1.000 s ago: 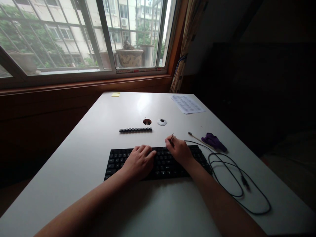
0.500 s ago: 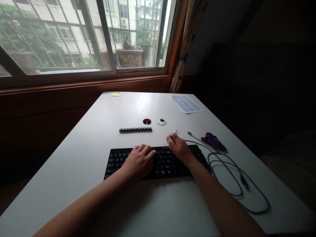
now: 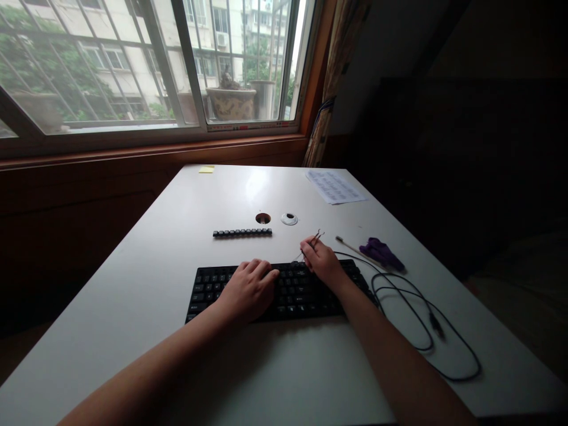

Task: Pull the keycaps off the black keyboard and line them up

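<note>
A black keyboard point(image 3: 208, 287) lies on the white table point(image 3: 133, 284) in front of me. My left hand point(image 3: 248, 290) rests flat on its middle keys, fingers spread slightly. My right hand point(image 3: 323, 263) is closed at the keyboard's far edge, pinching a thin wire keycap puller point(image 3: 314, 239) whose prongs stick up past my fingers. A row of removed black keycaps point(image 3: 242, 232) lies in a line beyond the keyboard.
The keyboard's black cable point(image 3: 421, 331) loops on the right. A purple cloth point(image 3: 381, 253) and a thin stick point(image 3: 350, 244) lie right of my hand. A cable hole point(image 3: 263, 218), its white cap point(image 3: 289, 219), a printed sheet point(image 3: 333, 186) and a yellow note point(image 3: 206, 169) lie farther back.
My right hand has lifted a little toward the far edge of the keyboard, raising the puller's prongs. The left hand has stayed put.
</note>
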Tool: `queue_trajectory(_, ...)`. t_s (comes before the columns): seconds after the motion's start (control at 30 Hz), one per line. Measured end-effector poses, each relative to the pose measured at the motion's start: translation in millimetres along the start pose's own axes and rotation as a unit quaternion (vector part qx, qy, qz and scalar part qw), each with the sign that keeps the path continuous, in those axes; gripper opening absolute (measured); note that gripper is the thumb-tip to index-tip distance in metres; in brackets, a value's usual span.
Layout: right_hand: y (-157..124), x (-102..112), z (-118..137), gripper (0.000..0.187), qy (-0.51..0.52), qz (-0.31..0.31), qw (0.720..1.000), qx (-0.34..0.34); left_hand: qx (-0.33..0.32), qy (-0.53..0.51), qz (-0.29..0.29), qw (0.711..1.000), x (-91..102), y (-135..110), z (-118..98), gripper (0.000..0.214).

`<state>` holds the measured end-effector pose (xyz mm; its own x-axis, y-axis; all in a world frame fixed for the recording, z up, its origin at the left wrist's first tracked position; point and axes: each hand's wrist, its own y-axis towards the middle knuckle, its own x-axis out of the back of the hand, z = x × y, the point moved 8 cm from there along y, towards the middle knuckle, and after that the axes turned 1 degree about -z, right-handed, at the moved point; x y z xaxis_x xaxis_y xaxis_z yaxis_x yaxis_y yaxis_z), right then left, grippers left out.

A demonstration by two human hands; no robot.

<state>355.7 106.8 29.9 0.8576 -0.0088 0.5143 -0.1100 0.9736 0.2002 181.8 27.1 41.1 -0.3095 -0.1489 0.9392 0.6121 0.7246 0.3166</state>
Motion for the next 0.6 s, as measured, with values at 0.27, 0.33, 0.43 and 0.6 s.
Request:
queue_trajectory(0.27, -2.1, 2.8, 2.6, 0.028, 0.015, -0.016, 1.000, 0.010, 0.001, 0.000, -0.001, 1.000, 0.6, -0.1, 0.2, 0.036)
queue_trajectory(0.33, -3.0, 4.8, 2.5, 0.029, 0.020, -0.029, 0.999, 0.014, 0.002, -0.002, -0.003, 1.000, 0.8, -0.1, 0.4, 0.036)
queue_trajectory(0.43, -4.4, 7.5, 1.1, 0.031, 0.041, -0.044, 0.998, 0.010, 0.002, -0.006, -0.005, 1.000, 1.2, 0.0, 0.5, 0.036)
queue_trajectory(0.6, -6.2, 5.2, 2.1, 0.031, 0.096, -0.030, 0.995, -0.001, 0.007, -0.019, -0.008, 1.000, 1.3, -0.4, 1.7, 0.037)
